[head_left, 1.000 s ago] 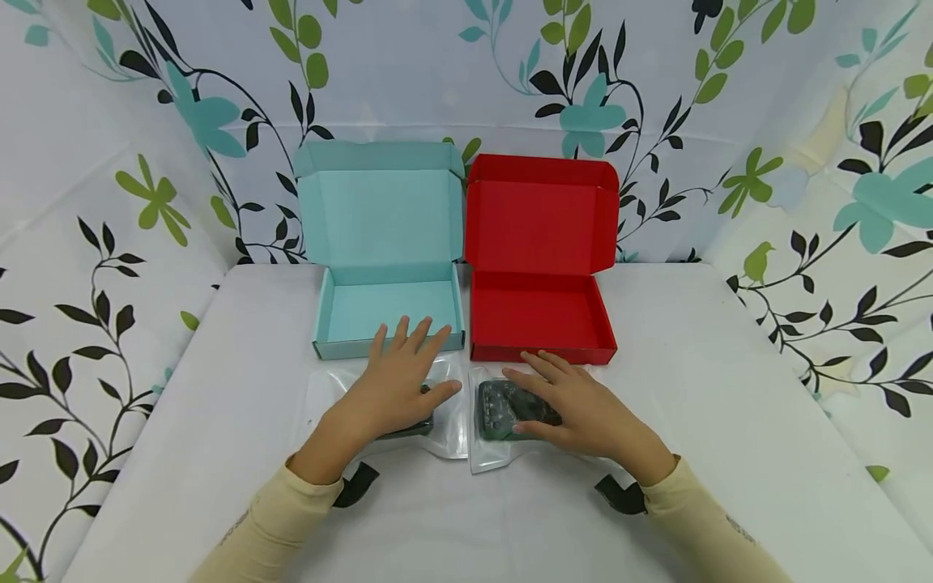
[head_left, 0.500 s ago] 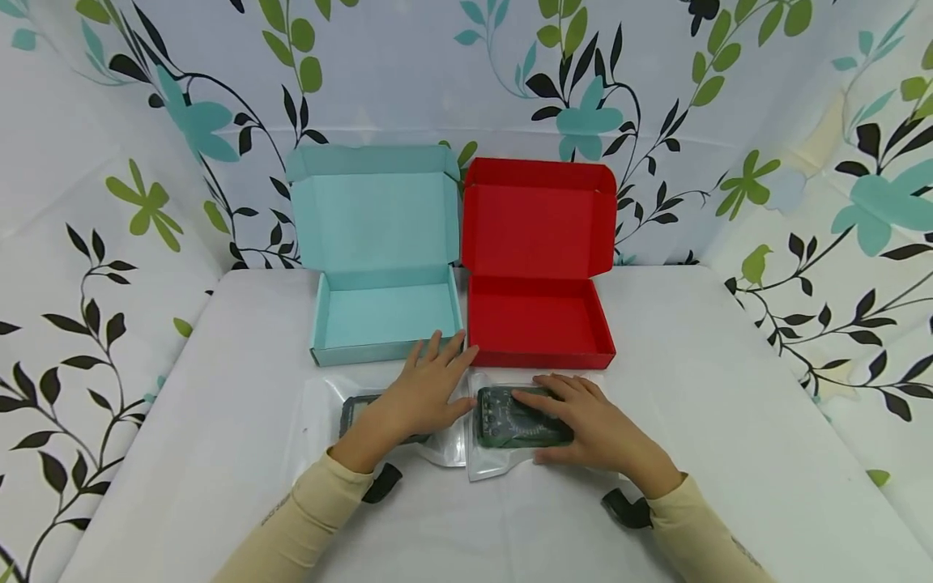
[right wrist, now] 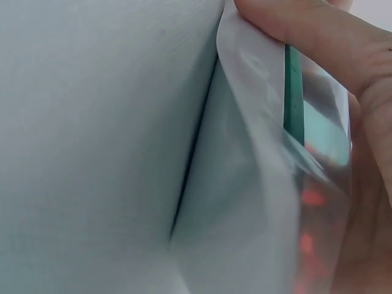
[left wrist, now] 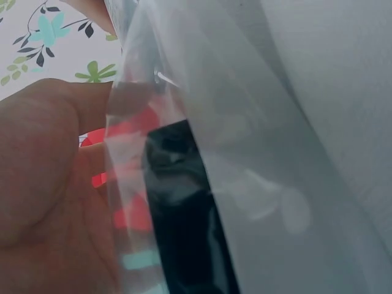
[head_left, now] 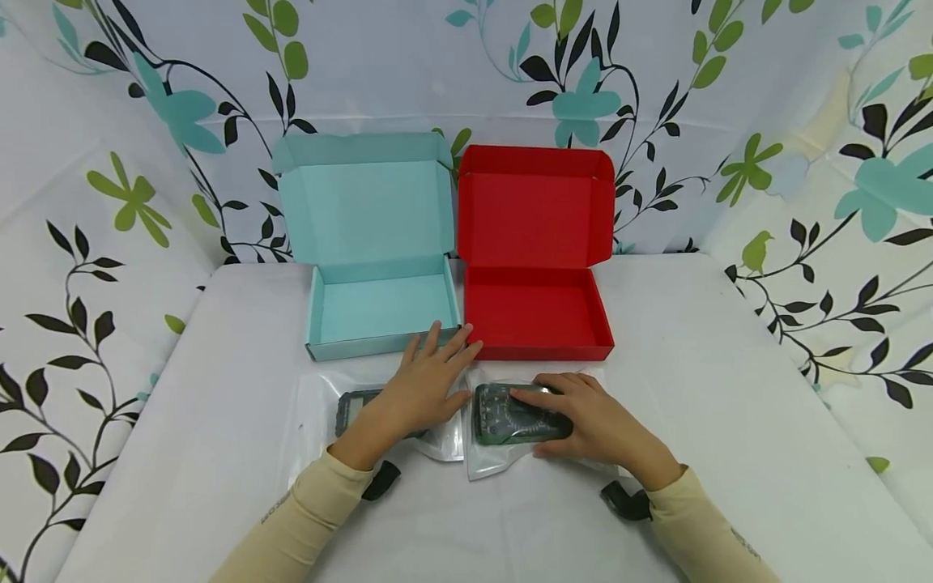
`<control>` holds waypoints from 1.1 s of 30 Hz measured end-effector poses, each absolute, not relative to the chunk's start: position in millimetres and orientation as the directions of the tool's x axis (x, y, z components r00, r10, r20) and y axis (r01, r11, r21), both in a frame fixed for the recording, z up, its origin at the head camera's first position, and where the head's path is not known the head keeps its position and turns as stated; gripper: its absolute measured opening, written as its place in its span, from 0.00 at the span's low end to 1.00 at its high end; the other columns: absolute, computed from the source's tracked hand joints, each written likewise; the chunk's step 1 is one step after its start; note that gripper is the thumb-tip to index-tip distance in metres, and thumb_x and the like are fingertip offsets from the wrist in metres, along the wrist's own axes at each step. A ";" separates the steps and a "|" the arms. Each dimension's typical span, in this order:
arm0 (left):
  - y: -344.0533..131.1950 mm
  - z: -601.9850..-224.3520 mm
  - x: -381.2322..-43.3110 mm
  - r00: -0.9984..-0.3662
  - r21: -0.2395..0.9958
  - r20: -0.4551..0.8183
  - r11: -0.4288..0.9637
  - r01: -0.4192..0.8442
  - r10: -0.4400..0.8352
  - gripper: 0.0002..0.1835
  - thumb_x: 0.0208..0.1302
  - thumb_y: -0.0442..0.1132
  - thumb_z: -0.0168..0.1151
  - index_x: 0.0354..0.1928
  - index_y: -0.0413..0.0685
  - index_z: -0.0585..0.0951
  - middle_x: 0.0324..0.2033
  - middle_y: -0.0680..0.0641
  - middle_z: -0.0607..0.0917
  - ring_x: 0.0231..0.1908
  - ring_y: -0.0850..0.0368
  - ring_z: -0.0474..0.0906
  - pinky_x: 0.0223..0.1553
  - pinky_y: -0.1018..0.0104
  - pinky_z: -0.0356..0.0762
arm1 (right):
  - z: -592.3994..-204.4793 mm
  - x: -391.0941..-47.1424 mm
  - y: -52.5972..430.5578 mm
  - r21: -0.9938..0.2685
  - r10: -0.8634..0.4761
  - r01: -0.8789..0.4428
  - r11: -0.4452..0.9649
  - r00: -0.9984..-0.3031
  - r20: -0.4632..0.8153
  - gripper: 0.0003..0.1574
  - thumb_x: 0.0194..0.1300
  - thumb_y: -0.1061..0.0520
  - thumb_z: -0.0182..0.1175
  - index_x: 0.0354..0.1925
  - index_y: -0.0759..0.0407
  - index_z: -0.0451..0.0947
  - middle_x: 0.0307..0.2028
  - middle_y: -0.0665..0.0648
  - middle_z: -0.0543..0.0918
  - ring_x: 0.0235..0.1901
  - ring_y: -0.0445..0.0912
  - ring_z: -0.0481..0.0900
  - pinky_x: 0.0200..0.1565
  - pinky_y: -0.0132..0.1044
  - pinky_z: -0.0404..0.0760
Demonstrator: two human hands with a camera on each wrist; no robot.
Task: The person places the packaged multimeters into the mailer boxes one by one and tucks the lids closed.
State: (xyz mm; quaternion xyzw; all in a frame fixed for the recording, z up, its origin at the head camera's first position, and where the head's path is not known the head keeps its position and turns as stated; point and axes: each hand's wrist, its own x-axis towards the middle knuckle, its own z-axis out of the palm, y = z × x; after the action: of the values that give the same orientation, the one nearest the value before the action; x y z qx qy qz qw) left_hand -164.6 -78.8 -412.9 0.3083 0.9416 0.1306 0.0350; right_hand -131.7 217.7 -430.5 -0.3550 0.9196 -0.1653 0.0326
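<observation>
Two clear plastic bags lie side by side on the white table. In the left bag [head_left: 446,444] is a dark rectangular item [head_left: 351,409], partly covered by my left hand [head_left: 417,395]. That hand's fingers are spread and mostly straight, pointing toward the boxes. The right bag [head_left: 484,465] holds a dark green, flat item [head_left: 506,423] with pale markings. My right hand [head_left: 598,421] grips its right end through the plastic, fingers over the top and thumb along the near edge. In the right wrist view, the thumb [right wrist: 318,30] meets the bag beside a green edge.
Behind the bags stand an open light-blue cardboard box [head_left: 381,304] and an open red box [head_left: 535,316], lids raised toward the back. Floral cloth [head_left: 496,81] hangs around the white table [head_left: 700,364]. Black straps [head_left: 625,500] show at both wrists.
My left hand has shifted right, uncovering more of the left item. The right hand has moved slightly right and come round the end of the green item. The head view has shifted slightly.
</observation>
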 end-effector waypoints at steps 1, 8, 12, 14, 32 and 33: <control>-79.0 -412.7 -164.9 -0.809 0.268 0.017 0.777 0.569 0.587 0.39 0.72 0.47 0.66 0.80 0.50 0.63 0.81 0.44 0.52 0.77 0.28 0.42 0.71 0.29 0.45 | -429.6 -132.4 217.3 -0.322 -0.667 -0.647 0.692 -0.742 0.058 0.53 0.53 0.38 0.81 0.75 0.37 0.72 0.65 0.57 0.76 0.64 0.54 0.72 0.66 0.62 0.67; -80.3 -411.5 -162.2 -0.824 0.294 0.033 0.783 0.548 0.565 0.39 0.71 0.46 0.68 0.80 0.50 0.65 0.81 0.44 0.55 0.77 0.28 0.43 0.71 0.29 0.45 | -425.0 -133.1 215.2 -0.264 -0.669 -0.660 0.703 -0.740 0.070 0.52 0.49 0.39 0.82 0.72 0.39 0.76 0.63 0.57 0.80 0.60 0.54 0.76 0.61 0.58 0.74; -80.5 -413.3 -160.2 -0.823 0.306 0.042 0.777 0.551 0.567 0.37 0.71 0.47 0.67 0.79 0.49 0.66 0.80 0.43 0.57 0.77 0.27 0.44 0.71 0.28 0.45 | -421.2 -129.3 217.3 -0.258 -0.667 -0.666 0.700 -0.739 0.097 0.52 0.46 0.39 0.83 0.70 0.39 0.78 0.61 0.55 0.81 0.58 0.53 0.78 0.57 0.57 0.79; -80.6 -412.9 -159.1 -0.820 0.303 0.047 0.774 0.556 0.570 0.36 0.72 0.47 0.66 0.78 0.49 0.67 0.80 0.43 0.58 0.77 0.27 0.45 0.71 0.28 0.46 | -416.3 -126.0 218.9 -0.271 -0.667 -0.669 0.692 -0.736 0.117 0.53 0.45 0.39 0.84 0.70 0.38 0.78 0.61 0.54 0.81 0.58 0.52 0.77 0.55 0.55 0.81; -82.1 -403.5 -146.6 -0.816 0.246 0.011 0.790 0.562 0.578 0.36 0.69 0.44 0.69 0.76 0.51 0.70 0.78 0.41 0.63 0.76 0.27 0.49 0.72 0.31 0.48 | -369.4 -111.0 236.9 -0.323 -0.578 -0.613 0.721 -0.789 0.210 0.53 0.45 0.43 0.85 0.70 0.38 0.78 0.60 0.53 0.82 0.55 0.52 0.78 0.47 0.51 0.85; -82.7 -404.1 -145.4 -0.818 0.244 0.009 0.792 0.560 0.575 0.36 0.68 0.44 0.70 0.77 0.52 0.70 0.78 0.42 0.63 0.76 0.28 0.49 0.72 0.31 0.49 | -367.4 -111.6 236.5 -0.324 -0.572 -0.609 0.724 -0.793 0.211 0.53 0.45 0.43 0.85 0.70 0.37 0.78 0.60 0.54 0.82 0.55 0.52 0.78 0.47 0.51 0.85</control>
State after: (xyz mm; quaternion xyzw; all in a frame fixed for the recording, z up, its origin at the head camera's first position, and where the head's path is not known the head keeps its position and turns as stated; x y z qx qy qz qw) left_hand -145.4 -82.7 -404.1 0.3000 0.9460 0.1186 0.0326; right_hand -111.6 236.5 -367.4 -0.3184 0.9272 -0.1914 -0.0481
